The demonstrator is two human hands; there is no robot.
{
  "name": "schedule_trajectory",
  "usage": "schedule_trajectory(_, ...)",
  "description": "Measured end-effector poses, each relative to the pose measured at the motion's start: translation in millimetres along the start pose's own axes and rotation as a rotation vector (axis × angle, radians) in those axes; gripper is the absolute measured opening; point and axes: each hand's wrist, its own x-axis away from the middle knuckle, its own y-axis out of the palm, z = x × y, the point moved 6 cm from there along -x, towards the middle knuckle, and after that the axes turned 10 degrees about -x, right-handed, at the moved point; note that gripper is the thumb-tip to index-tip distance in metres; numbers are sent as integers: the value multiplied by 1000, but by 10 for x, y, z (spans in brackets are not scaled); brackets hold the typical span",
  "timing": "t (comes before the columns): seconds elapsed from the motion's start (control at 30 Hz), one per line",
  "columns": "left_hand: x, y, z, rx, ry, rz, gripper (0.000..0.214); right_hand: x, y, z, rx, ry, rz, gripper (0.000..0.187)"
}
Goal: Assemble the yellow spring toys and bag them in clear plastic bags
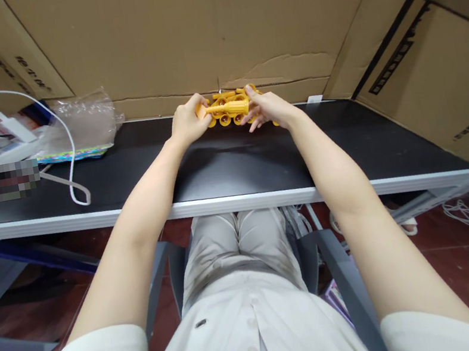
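Near the back of the black desktop, a yellow plastic piece (229,107) spans between my two hands. It has a thin ridged shaft on the left and a thicker ribbed end on the right; its exact kind I cannot make out. My left hand (191,120) is closed in a pinch on the thin end. Around the thick end are the thumb and fingers of my right hand (267,108), with its lower fingers partly stretched out. Just behind and below are several yellow round cup-like plastic parts (225,120), partly hidden by the piece and my right hand.
Cardboard walls (208,29) stand behind and at the right of the black desktop (237,166). At the left lie a clear plastic bag (83,126), a white charger (18,128) with a looped cable (74,167), and printed papers. A small white item (314,99) sits at the back right.
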Motion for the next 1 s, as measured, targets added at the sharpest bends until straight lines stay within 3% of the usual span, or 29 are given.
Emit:
schedule_trajectory(0.23,-5,-5,29,-6,-7,1,27,141,-46,-226,39,-126,11,62)
schedule_trajectory(0.5,-1,25,19,32,6,4,23,0,42,-30,20,-3,21,88)
schedule_trajectory(0.67,-31,38,-36,40,-23,-2,21,42,-14,-56,41,-49,-28,67)
schedule_trajectory(0.77,-42,22,-47,31,-33,1,20,57,-34,-90,47,-121,-8,64)
schedule_trajectory(1.0,-53,10,-67,53,-39,0,28,38,4,-75,43,-112,-7,57)
